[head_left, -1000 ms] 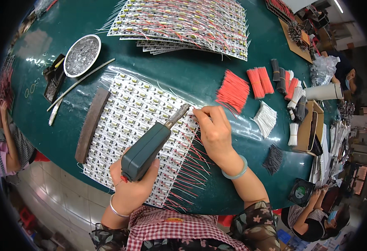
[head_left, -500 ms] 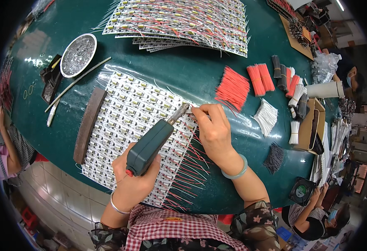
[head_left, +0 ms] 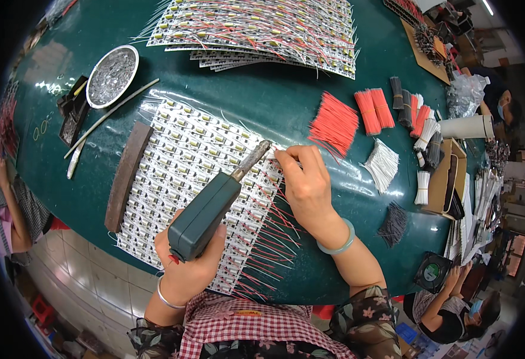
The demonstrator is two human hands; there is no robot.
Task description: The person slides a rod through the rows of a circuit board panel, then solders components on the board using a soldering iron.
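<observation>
My left hand [head_left: 193, 272] is wrapped round the handle of a dark green soldering gun [head_left: 205, 209]. The gun's metal tip [head_left: 263, 147] points to the upper right, over the top right corner of a white circuit board panel [head_left: 175, 179]. Small yellow parts sit in rows on this panel, and red and white wires [head_left: 268, 254] stick out along its right edge. Beside the tip, my right hand [head_left: 304, 188] pinches what looks like a thin wire between thumb and forefinger; its end is mostly hidden by the fingers.
A brown bar [head_left: 129, 178] lies along the panel's left edge. Behind are a bowl of metal scraps [head_left: 113, 78], a rod [head_left: 111, 118] and stacked wired panels [head_left: 256, 30]. To the right lie red wires [head_left: 334, 124], white wires [head_left: 381, 166] and black wires [head_left: 392, 224]. Other people sit nearby.
The soldering gun's body has shifted slightly left and toward me, and its tip has lifted a little off the spot by my right fingers. My right hand has barely moved.
</observation>
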